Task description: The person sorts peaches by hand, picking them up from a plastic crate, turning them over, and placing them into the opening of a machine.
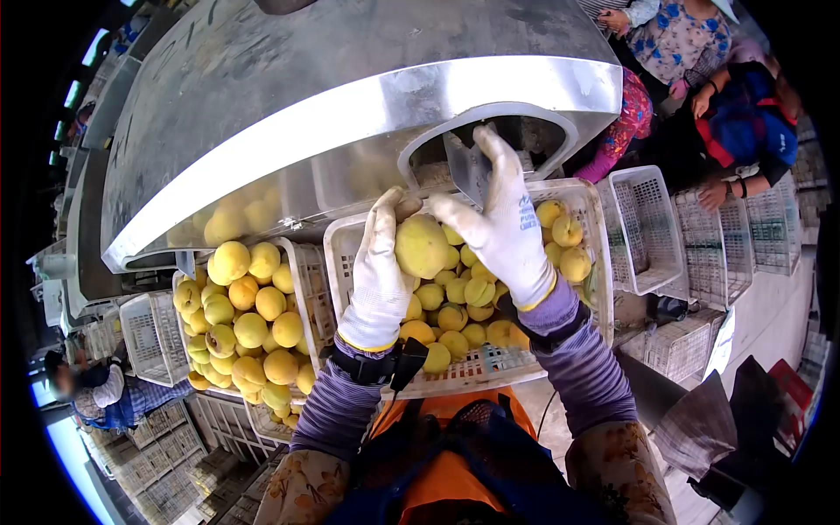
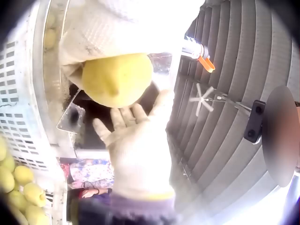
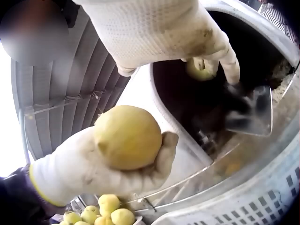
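Note:
In the head view my gloved left hand (image 1: pixel 377 271) holds a large yellow peach (image 1: pixel 422 246) above a white crate (image 1: pixel 490 378) of peaches. The right wrist view shows that peach (image 3: pixel 128 137) cradled in the palm, fingertips curled up beside it. My gloved right hand (image 1: pixel 512 236) reaches to the round opening (image 1: pixel 551 133) of a steel machine, beside a flat metal plate (image 1: pixel 468 166). Its palm faces up with fingers spread in the left wrist view. A second yellow-green peach (image 3: pixel 200 70) shows partly behind the right fingers, inside the dark opening.
The steel machine housing (image 1: pixel 350 96) spans the far side. Another crate (image 1: pixel 308 289) heaped with peaches stands to the left. White crates (image 1: pixel 646 229) line the right, where several people (image 1: pixel 678 39) work. Stacked crates (image 1: pixel 149 437) stand low on the left.

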Motion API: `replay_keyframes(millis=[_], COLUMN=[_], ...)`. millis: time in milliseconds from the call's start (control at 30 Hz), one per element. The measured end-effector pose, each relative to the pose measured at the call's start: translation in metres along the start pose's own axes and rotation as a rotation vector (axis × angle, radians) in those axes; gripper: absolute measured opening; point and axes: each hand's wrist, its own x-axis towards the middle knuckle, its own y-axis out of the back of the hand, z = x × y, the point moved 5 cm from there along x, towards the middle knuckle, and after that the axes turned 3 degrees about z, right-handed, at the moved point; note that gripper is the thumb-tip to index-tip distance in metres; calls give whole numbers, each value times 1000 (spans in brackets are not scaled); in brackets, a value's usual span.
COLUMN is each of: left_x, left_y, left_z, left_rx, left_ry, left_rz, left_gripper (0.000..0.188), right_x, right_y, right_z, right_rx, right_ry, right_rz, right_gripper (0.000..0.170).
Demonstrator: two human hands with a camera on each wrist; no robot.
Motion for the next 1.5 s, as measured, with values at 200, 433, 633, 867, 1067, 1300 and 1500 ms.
replay_keyframes(millis=[200, 433, 633, 867, 1067, 1300, 1500], left_x=[-30, -29, -19, -56, -118, -157, -67], left_y=[-28, -46, -43, 33, 0, -11, 48], left_z=[-1, -4, -15, -146, -141, -183, -165], left_rx=[-528, -658, -360, 745, 1392, 1594, 177], left_ry=[203, 344, 139, -49, 63, -332, 659], left_rz=[-97, -181, -93, -97, -1163, -1636, -297], left_gripper=[65, 65, 82, 76, 81, 51, 54], right_x=[-76, -74, -28, 42, -3, -211, -131], right_y=[-5, 9, -13, -41, -4, -84, -8], right_z=[-2, -23, 24, 84, 41, 179, 120], right_rx=[278, -27, -340, -665, -420, -1021, -185], right_ry=[-208, -1, 96, 285, 450, 182, -478], right_rz=[-223, 0, 196, 256, 253, -1373, -646], right_gripper=[77, 83, 78, 71, 44, 45, 74])
